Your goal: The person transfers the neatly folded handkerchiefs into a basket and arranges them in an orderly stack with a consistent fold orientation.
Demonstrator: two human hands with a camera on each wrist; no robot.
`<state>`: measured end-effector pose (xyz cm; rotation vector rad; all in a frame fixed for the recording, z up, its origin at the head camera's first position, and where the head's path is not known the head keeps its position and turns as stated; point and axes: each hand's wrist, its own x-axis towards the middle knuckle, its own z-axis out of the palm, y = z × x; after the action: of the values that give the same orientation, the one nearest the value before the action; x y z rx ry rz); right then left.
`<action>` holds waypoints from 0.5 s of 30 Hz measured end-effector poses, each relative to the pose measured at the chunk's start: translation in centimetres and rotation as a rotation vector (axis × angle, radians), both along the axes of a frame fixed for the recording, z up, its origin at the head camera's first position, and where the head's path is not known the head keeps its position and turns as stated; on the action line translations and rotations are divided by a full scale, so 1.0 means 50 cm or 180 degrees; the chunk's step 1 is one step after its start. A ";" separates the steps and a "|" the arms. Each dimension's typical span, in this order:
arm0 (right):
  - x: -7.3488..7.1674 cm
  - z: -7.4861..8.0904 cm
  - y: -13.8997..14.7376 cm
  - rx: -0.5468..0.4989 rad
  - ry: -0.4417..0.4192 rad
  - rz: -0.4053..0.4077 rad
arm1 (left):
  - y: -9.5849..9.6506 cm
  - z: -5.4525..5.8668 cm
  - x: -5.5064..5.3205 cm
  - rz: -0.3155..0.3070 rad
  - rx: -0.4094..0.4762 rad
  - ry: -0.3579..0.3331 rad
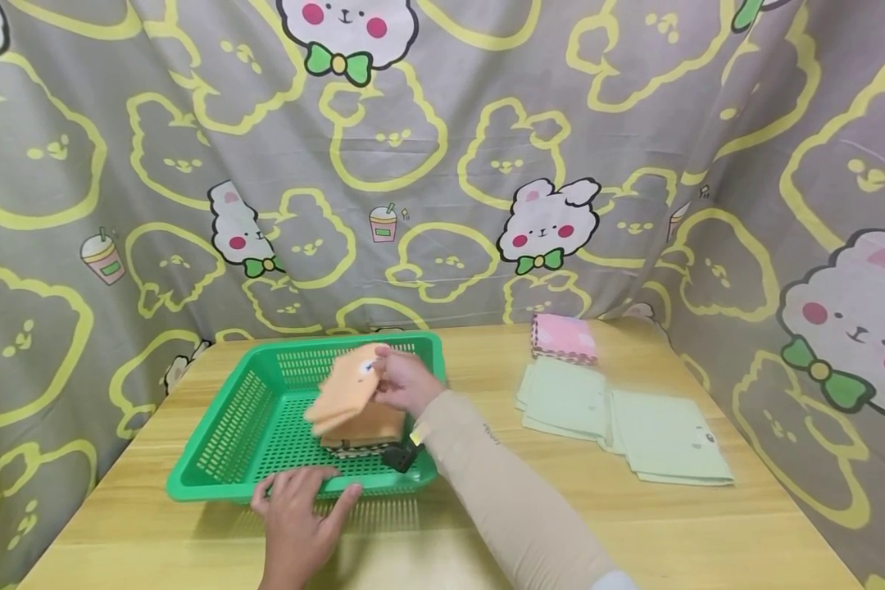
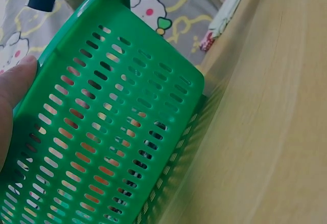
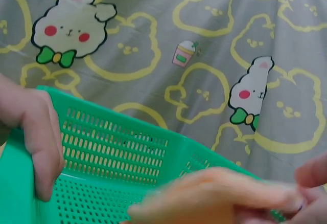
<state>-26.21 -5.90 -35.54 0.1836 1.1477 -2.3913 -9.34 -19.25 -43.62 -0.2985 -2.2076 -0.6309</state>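
Observation:
My right hand (image 1: 410, 382) pinches a folded orange towel (image 1: 348, 383) by its right edge, above the green plastic basket (image 1: 217, 490). The towel is tilted and blurred in the right wrist view. Beneath it another folded orange towel (image 1: 379, 424) lies in the basket, on top of cloth with a dark checked edge (image 1: 357, 449). My left hand (image 1: 297, 515) grips the basket's near rim, fingers over the inside; in the left wrist view the thumb (image 2: 19, 83) shows against the rim.
Two folded pale green towels (image 1: 564, 399) (image 1: 667, 434) lie on the wooden table (image 1: 487, 500) right of the basket. Behind them sits a folded pink towel (image 1: 563, 336) with a checked edge. A patterned curtain (image 1: 442, 164) hangs along the table's back.

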 end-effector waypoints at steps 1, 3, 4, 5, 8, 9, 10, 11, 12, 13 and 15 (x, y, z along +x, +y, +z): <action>0.000 -0.003 0.003 0.0132 -0.0060 0.0090 | 0.000 0.000 0.000 -0.0001 0.0000 -0.0003; 0.000 -0.007 0.007 0.0317 -0.0113 0.0205 | 0.001 0.001 0.000 0.0000 0.0002 -0.0007; 0.001 -0.008 0.010 0.0359 -0.0129 0.0234 | 0.001 0.001 0.000 0.0003 0.0004 -0.0009; 0.000 -0.008 0.011 0.0357 -0.0152 0.0252 | 0.001 0.002 -0.001 0.0005 0.0006 -0.0010; -0.002 -0.009 0.017 0.0350 -0.0180 0.0277 | 0.001 0.002 -0.001 0.0002 0.0010 -0.0015; -0.003 -0.009 0.019 0.0360 -0.0211 0.0273 | 0.002 0.002 -0.002 0.0001 0.0010 -0.0014; -0.004 -0.010 0.020 0.0367 -0.0218 0.0267 | 0.002 0.002 -0.002 0.0001 0.0012 -0.0014; -0.005 -0.011 0.020 0.0383 -0.0238 0.0250 | 0.002 0.002 -0.002 0.0002 0.0012 -0.0012; -0.007 -0.014 0.021 0.0410 -0.0254 0.0220 | 0.002 0.001 -0.002 0.0002 0.0012 -0.0008; -0.009 -0.017 0.021 0.0436 -0.0273 0.0178 | 0.002 0.001 -0.002 0.0001 0.0013 -0.0006; -0.012 -0.022 0.022 0.0475 -0.0297 0.0124 | 0.003 0.000 -0.002 0.0000 0.0018 -0.0001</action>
<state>-26.80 -4.82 -36.63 0.3158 1.2740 -2.2394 -9.43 -19.12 -43.61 -0.2955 -2.2057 -0.6370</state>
